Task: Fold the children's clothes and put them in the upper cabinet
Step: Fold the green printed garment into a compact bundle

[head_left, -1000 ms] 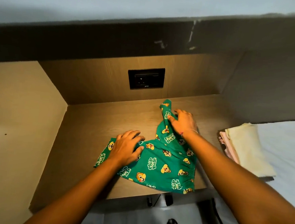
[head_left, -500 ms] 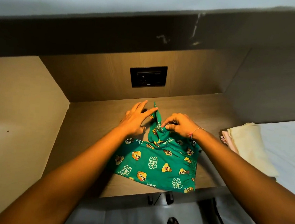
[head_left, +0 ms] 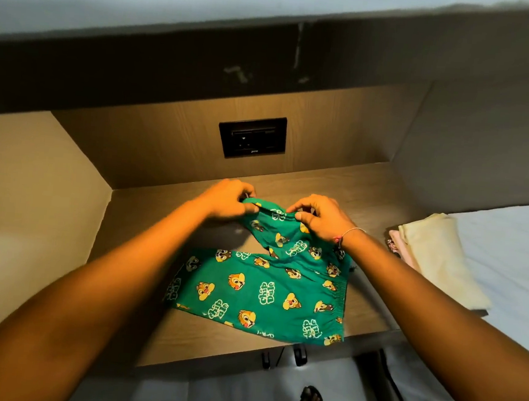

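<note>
The far end of the green printed pants [head_left: 268,292] is pinched between the left hand [head_left: 228,199] and the right hand [head_left: 322,219], lifted and bunched. The rest is spread flat on the wooden shelf [head_left: 147,222], cartoon chipmunks and "Chip Dale" lettering showing; folded cream cloth [head_left: 438,261] is stacked just right.

- Left hand [head_left: 226,201]: previously flat on the green printed shorts [head_left: 262,290], then open beside the raised leg; now closed, pinching its end.
- Right hand [head_left: 322,219]: moved from pressing the leg to gripping its hem.
- Leg end now stretched between both hands, lifted off the shelf [head_left: 147,222].
</note>
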A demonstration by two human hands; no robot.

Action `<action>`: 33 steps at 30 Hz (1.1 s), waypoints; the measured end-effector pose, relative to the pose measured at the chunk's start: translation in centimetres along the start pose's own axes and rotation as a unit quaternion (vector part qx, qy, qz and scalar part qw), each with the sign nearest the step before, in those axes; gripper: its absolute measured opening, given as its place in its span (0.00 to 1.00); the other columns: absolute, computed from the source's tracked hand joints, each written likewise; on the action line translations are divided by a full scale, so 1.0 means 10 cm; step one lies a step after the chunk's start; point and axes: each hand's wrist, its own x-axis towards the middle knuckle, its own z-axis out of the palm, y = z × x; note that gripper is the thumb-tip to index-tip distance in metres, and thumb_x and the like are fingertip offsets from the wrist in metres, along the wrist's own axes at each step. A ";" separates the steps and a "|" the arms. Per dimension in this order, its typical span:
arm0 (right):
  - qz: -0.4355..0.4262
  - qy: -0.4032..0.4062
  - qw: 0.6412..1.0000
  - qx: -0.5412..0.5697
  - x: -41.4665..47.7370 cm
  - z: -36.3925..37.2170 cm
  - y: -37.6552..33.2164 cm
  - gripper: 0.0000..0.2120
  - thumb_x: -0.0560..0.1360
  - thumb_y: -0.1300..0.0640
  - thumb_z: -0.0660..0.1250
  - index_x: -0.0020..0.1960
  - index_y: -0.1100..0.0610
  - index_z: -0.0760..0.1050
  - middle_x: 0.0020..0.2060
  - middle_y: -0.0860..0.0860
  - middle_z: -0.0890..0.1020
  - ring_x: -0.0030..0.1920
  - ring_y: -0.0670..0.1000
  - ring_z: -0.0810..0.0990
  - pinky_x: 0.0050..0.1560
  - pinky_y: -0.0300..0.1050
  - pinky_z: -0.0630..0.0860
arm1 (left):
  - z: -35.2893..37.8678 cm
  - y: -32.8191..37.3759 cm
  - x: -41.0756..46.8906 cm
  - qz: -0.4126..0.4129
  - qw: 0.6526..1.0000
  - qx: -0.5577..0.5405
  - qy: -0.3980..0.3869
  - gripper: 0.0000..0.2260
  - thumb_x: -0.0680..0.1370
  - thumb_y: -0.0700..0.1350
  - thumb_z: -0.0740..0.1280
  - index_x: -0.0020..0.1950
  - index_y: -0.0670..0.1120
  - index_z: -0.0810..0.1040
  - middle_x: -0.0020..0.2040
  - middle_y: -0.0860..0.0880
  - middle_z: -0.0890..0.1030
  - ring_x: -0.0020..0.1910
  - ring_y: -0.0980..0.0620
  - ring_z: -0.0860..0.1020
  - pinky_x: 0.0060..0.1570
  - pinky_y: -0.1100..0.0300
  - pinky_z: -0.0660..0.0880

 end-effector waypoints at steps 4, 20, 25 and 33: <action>0.042 0.032 0.998 0.028 0.16 0.00 0.04 0.09 0.76 0.57 0.69 0.52 0.44 0.82 0.40 0.51 0.82 0.40 0.50 0.78 0.48 0.52 0.79 | -0.39 -0.05 0.12 -0.077 0.988 -0.104 -0.084 0.02 0.75 0.41 0.71 0.47 0.47 0.80 0.46 0.41 0.83 0.38 0.51 0.79 0.39 0.54 0.77; 0.126 0.007 0.947 -0.295 -0.75 0.58 0.60 0.35 0.77 0.32 0.44 0.79 0.48 0.46 0.79 0.52 0.51 0.78 0.57 0.45 0.75 0.65 0.44 | 0.99 -0.32 -0.22 -0.098 0.982 0.160 -0.017 0.31 0.78 0.69 0.41 0.78 0.61 0.40 0.80 0.48 0.39 0.78 0.44 0.38 0.73 0.37 0.37; 0.101 -0.017 0.941 -0.323 -0.65 0.45 0.59 0.35 0.77 0.32 0.40 0.79 0.47 0.40 0.79 0.51 0.44 0.78 0.56 0.38 0.74 0.66 0.36 | 0.89 -0.34 -0.25 -0.074 0.985 0.153 -0.016 0.31 0.78 0.69 0.42 0.78 0.60 0.39 0.79 0.47 0.38 0.77 0.45 0.37 0.72 0.36 0.35; -0.147 0.012 0.966 -0.214 -1.72 0.68 0.49 0.32 0.78 0.33 0.55 0.76 0.48 0.60 0.77 0.47 0.60 0.79 0.52 0.51 0.77 0.57 0.49 | 1.04 -0.54 -1.76 0.086 0.988 0.128 0.020 0.39 0.69 0.78 0.57 0.74 0.58 0.65 0.78 0.52 0.61 0.78 0.48 0.54 0.73 0.41 0.51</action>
